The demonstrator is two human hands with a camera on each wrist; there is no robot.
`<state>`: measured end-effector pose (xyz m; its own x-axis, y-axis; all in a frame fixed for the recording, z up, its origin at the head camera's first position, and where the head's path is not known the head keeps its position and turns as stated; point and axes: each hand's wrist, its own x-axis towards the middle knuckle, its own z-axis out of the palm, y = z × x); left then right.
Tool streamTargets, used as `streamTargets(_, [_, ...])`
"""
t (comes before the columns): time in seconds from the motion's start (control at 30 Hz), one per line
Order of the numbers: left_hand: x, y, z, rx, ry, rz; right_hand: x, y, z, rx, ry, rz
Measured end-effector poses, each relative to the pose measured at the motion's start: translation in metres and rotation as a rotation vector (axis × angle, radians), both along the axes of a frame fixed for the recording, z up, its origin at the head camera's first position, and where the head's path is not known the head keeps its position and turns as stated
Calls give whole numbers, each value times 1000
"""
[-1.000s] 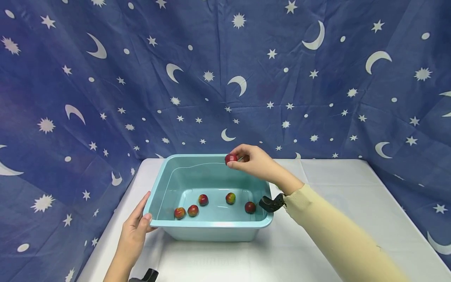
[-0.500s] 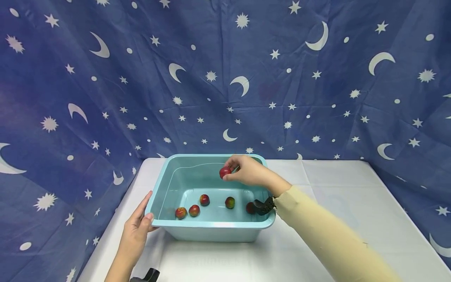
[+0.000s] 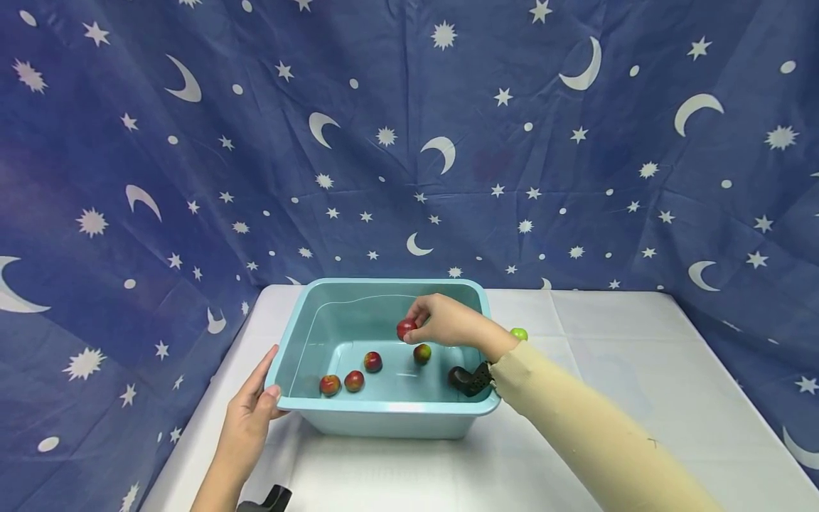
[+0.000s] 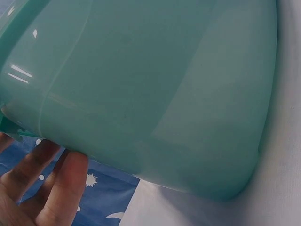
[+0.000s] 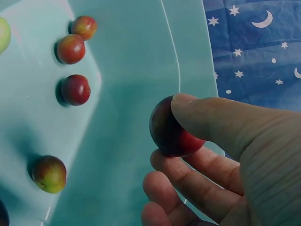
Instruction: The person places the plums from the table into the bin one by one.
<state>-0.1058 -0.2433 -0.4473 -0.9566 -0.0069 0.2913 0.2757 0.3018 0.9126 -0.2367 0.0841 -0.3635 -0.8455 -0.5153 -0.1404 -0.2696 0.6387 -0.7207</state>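
Over the light blue plastic basin [image 3: 384, 407], my right hand [image 3: 448, 323] pinches a dark red plum [image 3: 406, 328] between thumb and fingers. The right wrist view shows the thumb on top of this plum [image 5: 174, 129] and fingertips below it. My left hand [image 3: 246, 419] holds the basin's near left corner, thumb at the rim. In the left wrist view its fingers [image 4: 70, 183] lie against the outer wall. On the basin floor sit several red and yellow-green plums, including one plum [image 3: 421, 354] just below the held one and another [image 3: 372, 361] further left.
A bright green round thing [image 3: 519, 333] shows behind the right forearm, just right of the basin. The basin stands on a white-covered table [image 3: 614, 377]. A blue curtain [image 3: 486, 235] with moons and stars hangs behind and beside it.
My right hand has lowered the held plum from above the far rim into the basin, moving slightly left. The green round thing has come into sight. My left hand stays at the rim.
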Motion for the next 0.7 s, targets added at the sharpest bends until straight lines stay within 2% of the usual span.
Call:
streamTargets(0.47, [0,2,0,4,1,2,0,1,-1,11,11,2])
streamTargets(0.7, [2,4,3,25,8,28,2,4,3,12,39,13])
